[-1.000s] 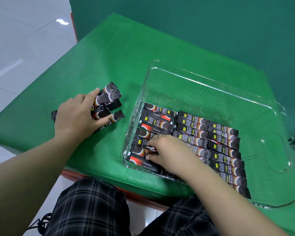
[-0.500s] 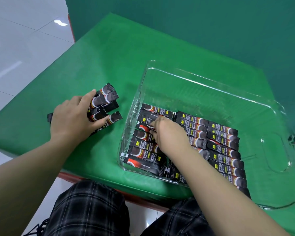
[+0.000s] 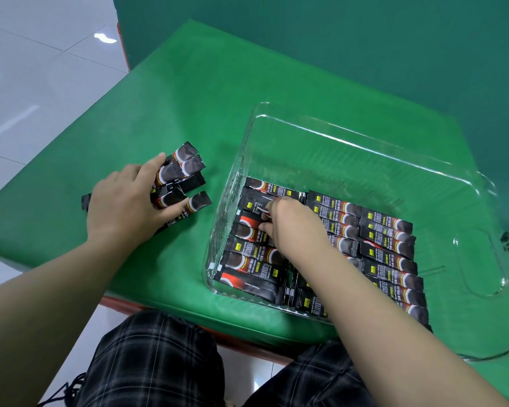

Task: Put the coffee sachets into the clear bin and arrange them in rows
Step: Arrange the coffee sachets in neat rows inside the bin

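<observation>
A: Where are the person's hands, seen from the head camera?

B: The left hand lies on a loose bundle of coffee sachets on the green worktop, just left of the clear bin. Its grip is curled round the bundle, thumb under one side and fingers over the top.

A: And the right?

B: The right hand is inside the bin, over its left column of sachets. Its fingertips pinch or press one sachet near the far end of that column; I cannot tell whether it is lifted or lying flat.

A: How are the packed sachets arranged?

B: The rows of sachets cover the near half of the bin floor in about three columns, each sachet with its long axis running left to right, stacked from near to far. The far half of the bin floor is bare.

A: So what does the coming move depend on?

B: My judgement: the supply bundle lies to the left of the bin, beyond its left wall, with its long axis roughly parallel to the packed rows. The left hand is nearer and already holds it, so sachets would cross rightward over the wall with little turning.
</observation>
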Tool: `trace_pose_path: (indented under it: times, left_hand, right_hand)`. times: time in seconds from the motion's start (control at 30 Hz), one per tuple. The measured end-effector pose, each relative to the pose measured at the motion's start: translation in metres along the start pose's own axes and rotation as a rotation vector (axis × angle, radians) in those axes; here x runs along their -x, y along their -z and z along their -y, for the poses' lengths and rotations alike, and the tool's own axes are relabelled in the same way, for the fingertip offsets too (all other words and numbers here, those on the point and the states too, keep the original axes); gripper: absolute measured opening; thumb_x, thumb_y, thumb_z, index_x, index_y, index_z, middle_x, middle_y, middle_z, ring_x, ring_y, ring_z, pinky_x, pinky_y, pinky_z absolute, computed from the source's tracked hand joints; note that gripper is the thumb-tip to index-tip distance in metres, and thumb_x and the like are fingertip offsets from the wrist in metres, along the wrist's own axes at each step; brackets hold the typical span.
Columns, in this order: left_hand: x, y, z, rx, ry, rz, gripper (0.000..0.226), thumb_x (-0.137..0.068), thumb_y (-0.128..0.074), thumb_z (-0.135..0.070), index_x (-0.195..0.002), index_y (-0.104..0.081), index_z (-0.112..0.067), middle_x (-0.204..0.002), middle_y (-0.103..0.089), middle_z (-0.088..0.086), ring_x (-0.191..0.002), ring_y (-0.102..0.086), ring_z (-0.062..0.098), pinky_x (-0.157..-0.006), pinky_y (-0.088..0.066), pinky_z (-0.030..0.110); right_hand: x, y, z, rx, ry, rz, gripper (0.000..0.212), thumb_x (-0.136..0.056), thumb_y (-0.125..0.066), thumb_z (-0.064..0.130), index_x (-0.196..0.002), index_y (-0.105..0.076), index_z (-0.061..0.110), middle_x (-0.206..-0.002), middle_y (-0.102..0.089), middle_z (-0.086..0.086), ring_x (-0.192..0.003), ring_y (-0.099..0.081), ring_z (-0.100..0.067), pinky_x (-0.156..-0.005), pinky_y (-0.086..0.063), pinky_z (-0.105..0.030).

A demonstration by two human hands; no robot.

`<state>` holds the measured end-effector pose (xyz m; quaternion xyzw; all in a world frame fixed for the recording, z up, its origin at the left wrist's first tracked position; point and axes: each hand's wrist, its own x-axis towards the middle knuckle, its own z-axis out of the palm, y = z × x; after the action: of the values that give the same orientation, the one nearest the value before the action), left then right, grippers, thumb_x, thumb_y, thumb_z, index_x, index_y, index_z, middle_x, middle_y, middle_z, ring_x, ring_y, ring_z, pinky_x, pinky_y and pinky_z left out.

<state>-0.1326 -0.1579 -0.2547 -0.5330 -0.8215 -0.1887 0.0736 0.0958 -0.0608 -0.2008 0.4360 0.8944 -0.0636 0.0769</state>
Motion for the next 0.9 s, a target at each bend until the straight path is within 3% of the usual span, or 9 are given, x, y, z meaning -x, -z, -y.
trace_pose_path:
  times: [0.2, 0.3, 0.57, 0.7, 0.8, 0.9]
  left_hand:
    - [0.000, 0.002, -0.001, 0.018, 0.005, 0.006, 0.088, -0.070, -0.044, -0.074, -0.136, -0.050, -0.016, -0.096, -0.064, 0.018, -0.078, -0.059, 0.037, -0.066, -0.046, 0.040]
    - [0.000, 0.002, -0.001, 0.012, 0.009, 0.012, 0.088, -0.070, -0.044, -0.075, -0.137, -0.050, -0.017, -0.097, -0.063, 0.017, -0.079, -0.059, 0.036, -0.066, -0.046, 0.040]
    - [-0.001, 0.000, 0.000, 0.003, -0.012, 0.013, 0.090, -0.071, -0.037, -0.078, -0.135, -0.051, -0.017, -0.095, -0.064, 0.017, -0.075, -0.060, 0.036, -0.063, -0.046, 0.039]
    - [-0.001, -0.001, 0.001, -0.002, -0.010, 0.010, 0.097, -0.071, -0.029, -0.086, -0.135, -0.051, -0.017, -0.096, -0.065, 0.018, -0.076, -0.060, 0.037, -0.063, -0.046, 0.039]
    - [-0.001, -0.001, 0.000, 0.010, -0.016, 0.003, 0.103, -0.073, -0.014, -0.090, -0.133, -0.053, -0.017, -0.094, -0.065, 0.018, -0.074, -0.061, 0.037, -0.062, -0.046, 0.038]
    - [-0.001, -0.001, 0.001, 0.013, -0.019, 0.005, 0.103, -0.073, -0.013, -0.090, -0.133, -0.054, -0.017, -0.095, -0.065, 0.017, -0.075, -0.061, 0.037, -0.063, -0.047, 0.038]
  right_hand:
    - [-0.003, 0.003, -0.001, -0.108, 0.000, -0.015, 0.028, -0.092, -0.056, 0.035, -0.095, -0.056, 0.007, -0.091, -0.053, -0.009, -0.087, -0.061, -0.031, -0.069, -0.048, -0.034]
    - [-0.009, 0.010, -0.003, -0.170, -0.019, -0.087, 0.030, -0.094, -0.052, 0.036, -0.100, -0.050, 0.006, -0.096, -0.056, -0.012, -0.092, -0.057, -0.030, -0.067, -0.036, -0.031]
    - [-0.037, 0.021, -0.010, 0.096, -0.021, -0.224, 0.037, -0.097, -0.041, 0.042, -0.106, -0.045, 0.006, -0.087, -0.048, -0.005, -0.074, -0.052, -0.026, -0.056, -0.034, -0.031]
    - [-0.045, 0.013, -0.006, 0.216, -0.016, -0.245, 0.037, -0.097, -0.039, 0.045, -0.101, -0.044, 0.008, -0.094, -0.055, -0.007, -0.074, -0.048, -0.024, -0.057, -0.036, -0.032]
    - [-0.045, 0.008, -0.003, 0.274, -0.008, -0.274, 0.038, -0.097, -0.035, 0.049, -0.095, -0.038, 0.011, -0.093, -0.054, -0.006, -0.073, -0.046, -0.023, -0.060, -0.036, -0.030]
    - [-0.045, 0.004, -0.004, 0.283, -0.016, -0.284, 0.039, -0.096, -0.034, 0.052, -0.092, -0.035, 0.013, -0.091, -0.051, -0.004, -0.072, -0.044, -0.022, -0.063, -0.033, -0.031]
